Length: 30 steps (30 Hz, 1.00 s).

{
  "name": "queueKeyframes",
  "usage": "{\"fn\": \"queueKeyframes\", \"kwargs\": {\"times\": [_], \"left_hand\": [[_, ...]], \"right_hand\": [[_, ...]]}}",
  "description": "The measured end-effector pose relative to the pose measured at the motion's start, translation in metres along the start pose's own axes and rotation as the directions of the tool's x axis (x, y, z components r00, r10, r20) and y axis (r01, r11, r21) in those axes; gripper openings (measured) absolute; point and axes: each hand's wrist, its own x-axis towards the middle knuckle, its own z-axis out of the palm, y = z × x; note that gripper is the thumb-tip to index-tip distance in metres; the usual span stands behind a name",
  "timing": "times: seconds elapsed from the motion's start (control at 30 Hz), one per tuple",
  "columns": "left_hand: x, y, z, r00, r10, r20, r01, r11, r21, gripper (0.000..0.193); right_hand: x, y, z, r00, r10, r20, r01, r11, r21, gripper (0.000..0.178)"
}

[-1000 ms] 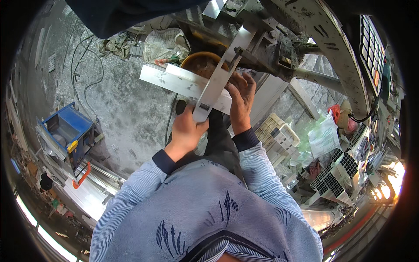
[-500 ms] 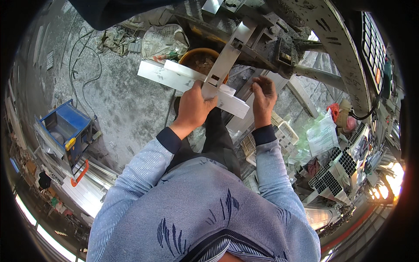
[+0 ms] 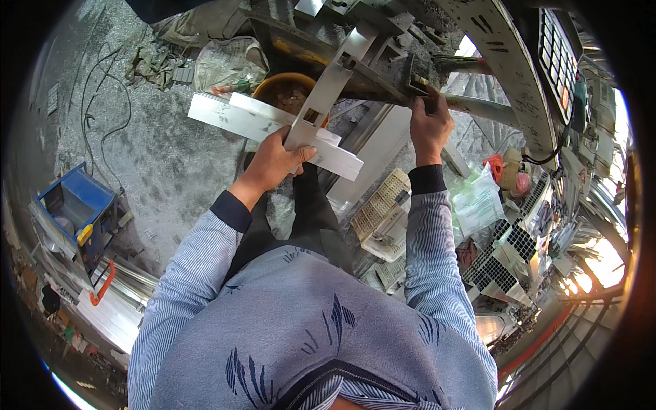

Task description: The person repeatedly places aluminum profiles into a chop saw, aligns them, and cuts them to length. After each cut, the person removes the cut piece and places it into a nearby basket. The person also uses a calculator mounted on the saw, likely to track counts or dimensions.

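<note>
My left hand (image 3: pixel 277 164) is closed round the near end of a silver metal profile (image 3: pixel 321 96), a rectangular bar with cut-out slots. Its far end reaches the machine's dark metal fixture (image 3: pixel 383 68). Under the bar lies a crosswise flat silver plate (image 3: pixel 229 119) with a raised strip along it. My right hand (image 3: pixel 430 130) is raised at the machine, its fingers curled against a small dark box-like part (image 3: pixel 418 80). Whatever those fingers grip is hidden.
Below the fixture stands an orange-rimmed bucket (image 3: pixel 266 83) of scraps. A painted machine arm (image 3: pixel 509 75) and keypad panel (image 3: pixel 557 61) rise at right. Plastic baskets (image 3: pixel 383 205) sit beside my legs; a blue stand (image 3: pixel 82 198) is at left.
My right hand has moved from beside the profile up and right to the dark part on the machine. My left hand keeps its hold; the whole view has shifted slightly.
</note>
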Motion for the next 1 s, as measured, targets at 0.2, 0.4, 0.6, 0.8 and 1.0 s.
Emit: {"fn": "queueKeyframes", "kwargs": {"times": [0.2, 0.4, 0.6, 0.8, 1.0], "left_hand": [[0.001, -0.002, 0.000, 1.000, 0.014, -0.004, -0.014, 1.000, 0.019, 0.052], [-0.002, 0.005, 0.001, 0.999, 0.031, -0.018, -0.031, 0.999, 0.028, 0.056], [0.000, 0.004, 0.002, 0.999, 0.039, -0.025, -0.038, 0.998, 0.047, 0.054], [0.002, 0.002, 0.003, 0.997, 0.070, -0.018, -0.069, 0.997, 0.044, 0.046], [0.003, -0.001, 0.004, 0.994, 0.102, -0.032, -0.101, 0.994, 0.031, 0.043]], "right_hand": [[0.001, -0.004, 0.003, 0.997, 0.001, 0.078, 0.021, 0.960, -0.279, 0.047], [0.002, -0.006, 0.004, 0.993, 0.013, 0.119, 0.031, 0.931, -0.364, 0.053], [0.001, -0.016, 0.002, 0.978, -0.015, 0.209, 0.126, 0.841, -0.527, 0.059], [0.005, -0.025, -0.003, 0.941, 0.065, 0.333, 0.171, 0.756, -0.632, 0.062], [0.003, -0.032, -0.001, 0.943, 0.075, 0.324, 0.158, 0.757, -0.634, 0.064]]}}
